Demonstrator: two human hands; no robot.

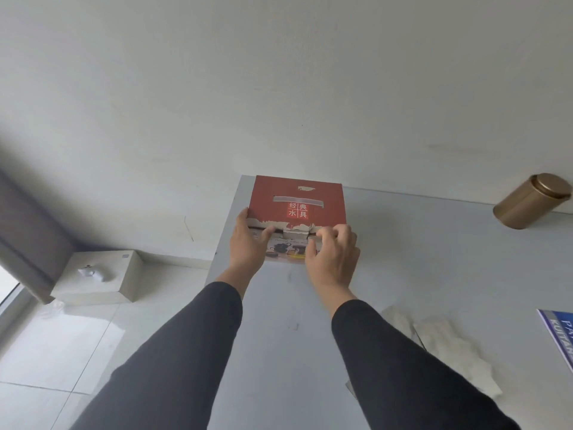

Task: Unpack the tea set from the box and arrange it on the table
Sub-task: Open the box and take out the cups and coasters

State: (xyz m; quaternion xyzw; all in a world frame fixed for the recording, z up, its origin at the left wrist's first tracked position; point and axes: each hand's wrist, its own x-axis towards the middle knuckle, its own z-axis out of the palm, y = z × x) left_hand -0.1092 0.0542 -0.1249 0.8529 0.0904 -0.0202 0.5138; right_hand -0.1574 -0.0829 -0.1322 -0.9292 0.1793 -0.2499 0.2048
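Note:
A red cardboard tea set box (297,200) with white characters and a strip of tape on its lid stands at the far left corner of the grey table (403,274). Its lid is down, and the front edge shows torn paper. My left hand (248,243) grips the box's front left corner, thumb hooked at the lid's edge. My right hand (333,252) has its fingers curled on the lid's front edge at the right. The box's contents are hidden; only a printed picture of a teapot shows on its front face.
A gold tin canister (531,200) stands at the table's far right, against the wall. Crumpled white paper (446,346) lies near my right forearm, and a blue printed sheet (561,336) lies at the right edge. On the floor to the left sits a white box (99,274).

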